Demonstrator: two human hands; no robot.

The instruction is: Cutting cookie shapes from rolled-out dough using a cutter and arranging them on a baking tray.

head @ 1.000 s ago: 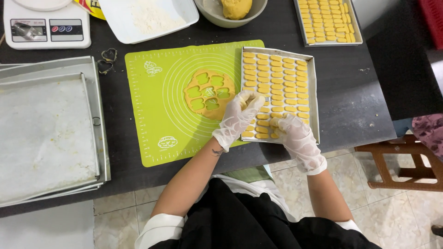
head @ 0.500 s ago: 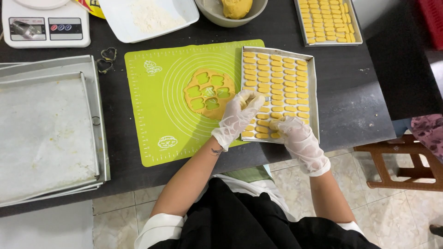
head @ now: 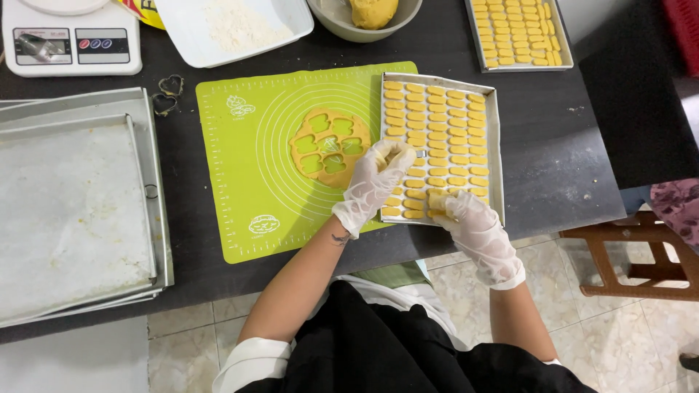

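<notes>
- Dark tabletop (head: 553, 167) fills my view, with pale floor tiles below its near edge.
- My left hand (head: 373, 183), gloved, sits at the tray's left rim, fingers curled around something small; I can't tell for sure whether it's a cutter or a dough piece.
- My right hand (head: 477, 231), also gloved, pinches a yellow dough piece (head: 438, 200) at the near edge of the metal tray (head: 497, 156), close by the front row.
- Rows of cut yellow pieces nearly fill that tray; I judge I'm laying pieces into the last row, and the next move calls for setting this one down level without nudging its neighbours.
- At nine o'clock from my left hand, the rolled dough sheet (head: 329, 145) with cut-out holes lies on the green mat (head: 247, 167).
- Farther out at nine o'clock sit stacked lined trays (head: 73, 211); at eleven, a white scale (head: 69, 40) and two small cutters (head: 167, 94).
- At twelve o'clock stand a flour dish (head: 233, 25) and a bowl of dough (head: 364, 14); at one, a second filled tray (head: 518, 33).
</notes>
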